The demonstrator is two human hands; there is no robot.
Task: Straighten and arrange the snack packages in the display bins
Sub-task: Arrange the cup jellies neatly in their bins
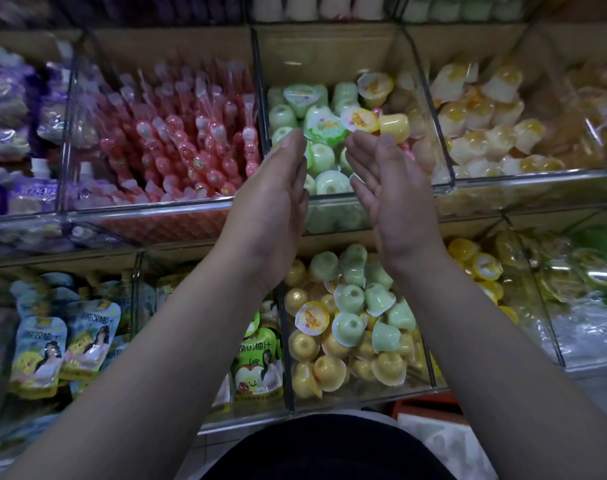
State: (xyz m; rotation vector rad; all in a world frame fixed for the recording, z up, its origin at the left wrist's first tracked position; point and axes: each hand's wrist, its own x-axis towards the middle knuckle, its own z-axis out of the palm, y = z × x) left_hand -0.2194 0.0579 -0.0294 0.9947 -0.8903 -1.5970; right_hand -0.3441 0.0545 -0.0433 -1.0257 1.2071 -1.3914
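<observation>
A clear bin (364, 197) in the upper row holds several green jelly cups (324, 157) and a few yellow jelly cups (393, 126). My left hand (272, 199) and my right hand (390, 199) hover over its front edge, palms facing each other, fingers straight, holding nothing. One yellow cup with a fruit-print lid (355, 119) lies just beyond my right fingertips, seemingly loose on the pile. A lower bin (357, 400) holds mixed yellow and green cups (350, 327).
Left of the green cups is a bin of pink stick snacks (177, 143), then purple packs (7, 140). On the right are pale orange cups (485, 123). Drink pouches (49, 351) fill the lower left bins. Clear dividers separate all bins.
</observation>
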